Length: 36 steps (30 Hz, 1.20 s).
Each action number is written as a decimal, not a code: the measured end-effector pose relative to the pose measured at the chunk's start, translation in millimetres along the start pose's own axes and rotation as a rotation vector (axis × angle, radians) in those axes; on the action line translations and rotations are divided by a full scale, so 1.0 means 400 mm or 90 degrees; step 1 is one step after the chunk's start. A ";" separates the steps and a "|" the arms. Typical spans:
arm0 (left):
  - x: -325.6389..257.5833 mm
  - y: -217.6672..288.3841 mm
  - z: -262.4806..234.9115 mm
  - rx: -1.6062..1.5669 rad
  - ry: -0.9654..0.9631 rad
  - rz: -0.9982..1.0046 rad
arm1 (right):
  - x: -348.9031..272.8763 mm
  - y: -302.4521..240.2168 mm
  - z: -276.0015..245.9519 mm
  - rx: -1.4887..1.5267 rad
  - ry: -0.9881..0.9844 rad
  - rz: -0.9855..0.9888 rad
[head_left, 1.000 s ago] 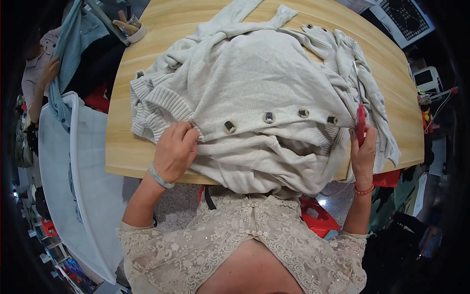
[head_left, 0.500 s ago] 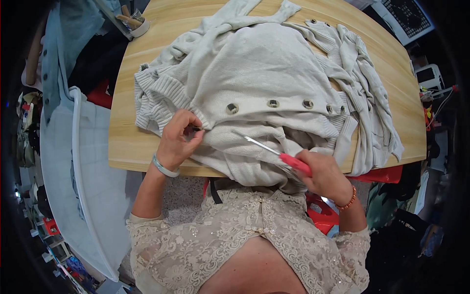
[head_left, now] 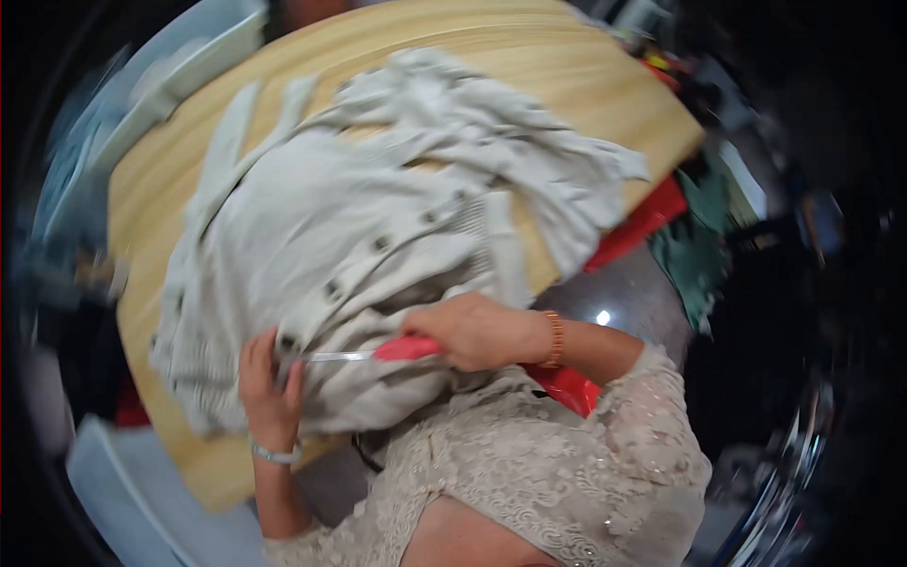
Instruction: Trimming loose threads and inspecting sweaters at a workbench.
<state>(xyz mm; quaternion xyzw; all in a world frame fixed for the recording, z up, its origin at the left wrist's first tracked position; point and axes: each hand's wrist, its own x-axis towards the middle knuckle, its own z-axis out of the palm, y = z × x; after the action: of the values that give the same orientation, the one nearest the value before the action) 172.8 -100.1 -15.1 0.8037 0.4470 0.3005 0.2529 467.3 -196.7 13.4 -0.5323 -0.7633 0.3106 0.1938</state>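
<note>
A cream knitted cardigan [head_left: 255, 227] lies bunched on the table, a row of dark mottled buttons running along its band. At the near left of the knit, my left hand [head_left: 267, 387] has its fingers and thumb closed on the edge beside the lowest visible button [head_left: 288, 341]. My right hand [head_left: 482, 331] grips a red-handled tool [head_left: 408, 349] with a slim metal shaft. It points left, and its tip reaches my left fingertips. Motion blur and the fingers hide whether the tip touches the button or the knit.
The wooden table [head_left: 453, 33] has a curved edge. Pale plastic bins stand at the far left [head_left: 179, 76] and near left [head_left: 142, 491]. Something glossy red [head_left: 638, 222] and green cloth [head_left: 685, 255] are beyond the table's right side.
The view has turned, so table and cardigan appear rotated. The red-handled tool's tip has come over to my left fingers, and my hands are closer together.
</note>
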 end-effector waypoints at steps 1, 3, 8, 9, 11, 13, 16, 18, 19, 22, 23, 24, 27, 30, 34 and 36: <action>0.012 -0.014 0.007 0.055 -0.022 0.041 | 0.004 -0.003 -0.001 -0.014 -0.021 0.010; 0.025 -0.050 0.005 0.054 -0.036 0.060 | -0.002 0.004 0.008 -0.049 0.001 -0.013; 0.037 -0.070 0.033 -0.004 -0.066 0.066 | -0.049 -0.009 -0.009 -0.061 0.026 0.011; 0.043 -0.026 0.031 0.056 -0.041 0.085 | -0.048 -0.011 -0.003 -0.031 0.025 -0.021; 0.043 -0.046 0.040 -0.014 -0.025 0.000 | -0.051 -0.002 0.008 -0.021 0.038 -0.016; 0.046 -0.057 0.034 -0.050 -0.055 0.020 | -0.055 0.011 0.011 -0.028 0.062 -0.046; 0.051 -0.050 0.039 -0.032 -0.080 -0.008 | -0.075 0.023 0.004 -0.071 0.043 -0.024; 0.047 -0.032 0.040 -0.038 -0.088 0.002 | -0.069 0.016 0.009 -0.066 0.029 -0.031; 0.050 -0.036 0.031 -0.030 -0.088 -0.007 | -0.065 0.014 0.014 -0.064 0.011 -0.040; 0.029 -0.038 0.000 0.010 -0.135 -0.081 | -0.052 0.022 0.023 0.033 0.078 -0.024; 0.041 -0.015 0.001 0.039 -0.158 -0.036 | -0.060 0.025 0.015 0.020 0.069 0.043; 0.059 0.008 0.019 0.031 -0.156 0.027 | -0.074 0.038 0.007 0.006 0.055 0.108; 0.112 0.062 0.073 -0.033 -0.112 0.070 | -0.112 0.048 -0.033 -0.019 0.049 0.159; 0.140 0.083 0.108 -0.097 -0.077 0.037 | -0.115 0.055 -0.045 -0.072 0.095 0.123; 0.156 0.061 0.143 -0.061 -0.140 0.066 | -0.115 0.043 -0.062 -0.075 0.106 0.121; 0.158 0.047 0.158 -0.041 -0.139 0.036 | -0.117 0.040 -0.080 -0.084 0.043 0.159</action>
<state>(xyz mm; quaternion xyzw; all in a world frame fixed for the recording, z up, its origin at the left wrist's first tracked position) 254.9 -62.8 -30.0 0.8353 0.3842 0.2323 0.3175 515.2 -228.0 27.6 -0.6446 -0.7030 0.2635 0.1442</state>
